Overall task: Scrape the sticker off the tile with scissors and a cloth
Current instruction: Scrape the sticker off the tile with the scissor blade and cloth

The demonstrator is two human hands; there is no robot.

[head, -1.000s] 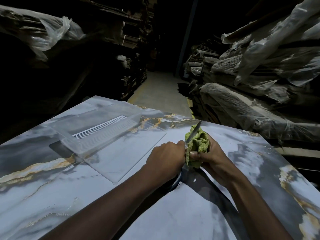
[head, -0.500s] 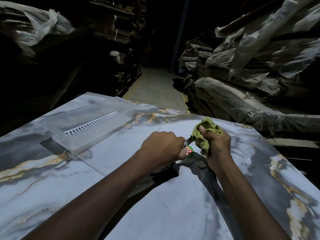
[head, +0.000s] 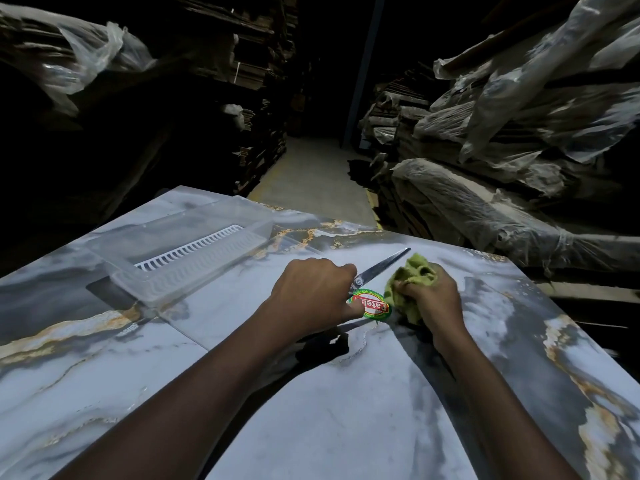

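Observation:
A round sticker (head: 375,305), green-rimmed with red and white print, lies on the glossy grey marble tile (head: 346,410). My left hand (head: 311,292) grips the scissors (head: 381,268); their shut blades point away to the upper right, just above the sticker, and my thumb lies at the sticker's left edge. The handles are hidden in my fist. My right hand (head: 433,296) clutches a bunched green cloth (head: 414,282) just right of the sticker, low against the tile.
A clear plastic box (head: 187,251) with a white slotted insert and a flat clear lid lies on the tile to the left. Plastic-wrapped stacks (head: 502,168) crowd the right side; dark shelves stand left. The tile's far edge meets an aisle floor.
The cloth came off the scissor blade and moved right and down to the tile. The blades swung down toward the tile, and the sticker is now uncovered between my hands.

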